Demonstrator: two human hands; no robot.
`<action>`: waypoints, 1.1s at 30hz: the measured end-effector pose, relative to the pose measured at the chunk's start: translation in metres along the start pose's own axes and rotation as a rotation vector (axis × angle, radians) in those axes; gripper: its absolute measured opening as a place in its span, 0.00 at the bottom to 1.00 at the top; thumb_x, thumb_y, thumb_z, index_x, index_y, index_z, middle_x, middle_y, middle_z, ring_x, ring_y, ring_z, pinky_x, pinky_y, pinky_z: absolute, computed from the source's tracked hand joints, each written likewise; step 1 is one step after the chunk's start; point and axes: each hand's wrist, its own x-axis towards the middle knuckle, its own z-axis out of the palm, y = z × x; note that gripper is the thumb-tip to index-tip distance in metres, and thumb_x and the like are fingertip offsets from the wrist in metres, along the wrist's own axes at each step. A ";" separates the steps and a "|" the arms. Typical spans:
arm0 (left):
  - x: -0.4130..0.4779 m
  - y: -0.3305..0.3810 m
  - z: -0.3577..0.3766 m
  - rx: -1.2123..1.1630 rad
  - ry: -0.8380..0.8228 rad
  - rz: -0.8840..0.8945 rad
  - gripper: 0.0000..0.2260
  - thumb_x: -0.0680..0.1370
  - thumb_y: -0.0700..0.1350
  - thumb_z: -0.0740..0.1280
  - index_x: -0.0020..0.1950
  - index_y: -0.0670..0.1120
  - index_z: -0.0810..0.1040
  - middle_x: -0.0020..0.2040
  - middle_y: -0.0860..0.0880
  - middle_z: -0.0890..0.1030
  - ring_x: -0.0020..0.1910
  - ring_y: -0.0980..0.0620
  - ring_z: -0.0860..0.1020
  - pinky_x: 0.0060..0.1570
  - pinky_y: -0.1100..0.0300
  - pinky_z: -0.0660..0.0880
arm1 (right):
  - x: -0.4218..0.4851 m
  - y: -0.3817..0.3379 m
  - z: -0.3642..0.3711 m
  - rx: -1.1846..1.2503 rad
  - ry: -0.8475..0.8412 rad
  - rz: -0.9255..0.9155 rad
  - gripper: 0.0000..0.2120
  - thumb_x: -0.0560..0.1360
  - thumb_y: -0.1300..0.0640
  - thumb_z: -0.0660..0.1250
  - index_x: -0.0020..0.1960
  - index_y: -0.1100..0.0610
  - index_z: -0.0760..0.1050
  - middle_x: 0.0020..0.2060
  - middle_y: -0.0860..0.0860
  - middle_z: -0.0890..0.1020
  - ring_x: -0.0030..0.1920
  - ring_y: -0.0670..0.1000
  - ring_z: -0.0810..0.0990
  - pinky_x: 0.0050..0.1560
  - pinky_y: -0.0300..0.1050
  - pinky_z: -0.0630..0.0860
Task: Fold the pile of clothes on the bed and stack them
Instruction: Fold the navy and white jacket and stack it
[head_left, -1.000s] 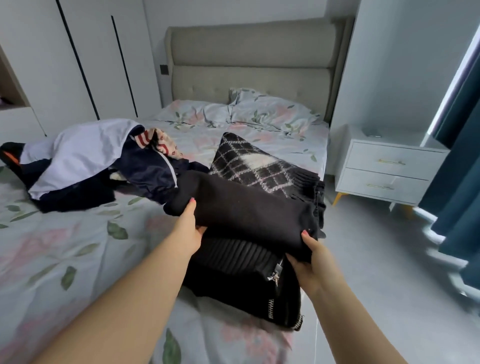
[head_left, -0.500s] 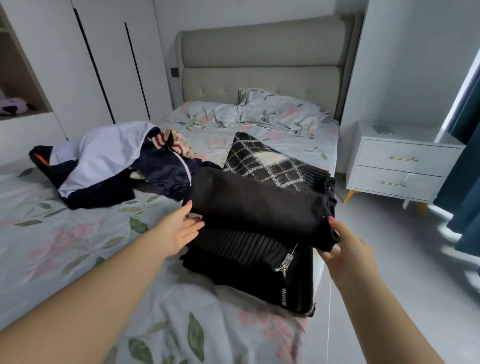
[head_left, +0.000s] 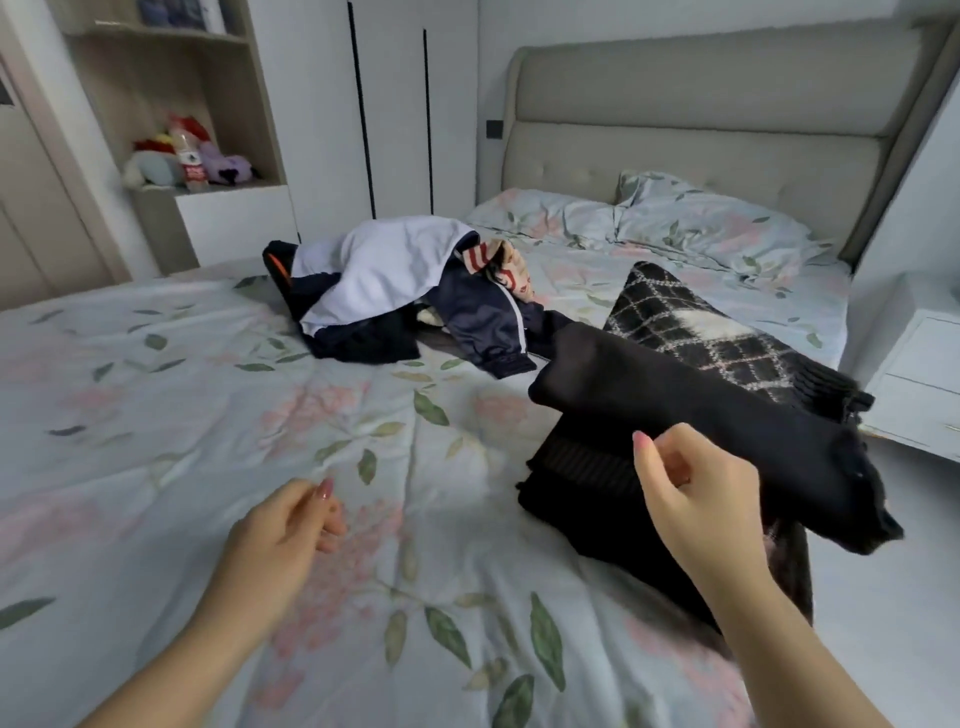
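Left hand (head_left: 280, 535) hovering over bed (head_left: 156, 415), fingers loosely curled, gripping nothing. Right hand (head_left: 696, 499) likewise, hovering before black stack (head_left: 701, 415); pile (head_left: 384, 270) lying beyond.

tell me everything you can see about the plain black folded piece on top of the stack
The plain black folded piece is dark, matte, soft-looking fabric, folded into a long thick band with no visible pattern, buttons or zip. It lies slanted at the right of the bed, resting on a ribbed black garment, its right end drooping past that garment. A black-and-white diamond-pattern knit lies just behind it. The right hand overlaps its near edge; contact cannot be told.
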 end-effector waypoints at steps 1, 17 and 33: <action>-0.002 -0.002 -0.009 0.054 0.049 0.015 0.14 0.82 0.48 0.62 0.36 0.53 0.77 0.33 0.55 0.82 0.30 0.57 0.80 0.38 0.57 0.76 | -0.002 -0.006 0.011 -0.042 -0.069 -0.024 0.21 0.78 0.52 0.66 0.29 0.58 0.64 0.21 0.51 0.68 0.25 0.52 0.69 0.31 0.53 0.68; 0.047 -0.016 -0.101 0.427 0.185 0.186 0.12 0.82 0.51 0.57 0.41 0.48 0.71 0.23 0.51 0.69 0.22 0.48 0.68 0.23 0.54 0.63 | 0.046 -0.064 0.205 -0.390 -0.444 -0.132 0.26 0.79 0.46 0.62 0.28 0.57 0.62 0.22 0.52 0.65 0.28 0.60 0.68 0.27 0.45 0.59; 0.065 -0.027 -0.106 0.430 0.206 0.092 0.16 0.78 0.59 0.47 0.38 0.53 0.67 0.20 0.50 0.62 0.19 0.53 0.63 0.22 0.56 0.56 | 0.161 0.027 0.322 -0.686 -0.791 0.252 0.25 0.85 0.46 0.45 0.77 0.56 0.62 0.79 0.54 0.56 0.79 0.54 0.51 0.76 0.48 0.49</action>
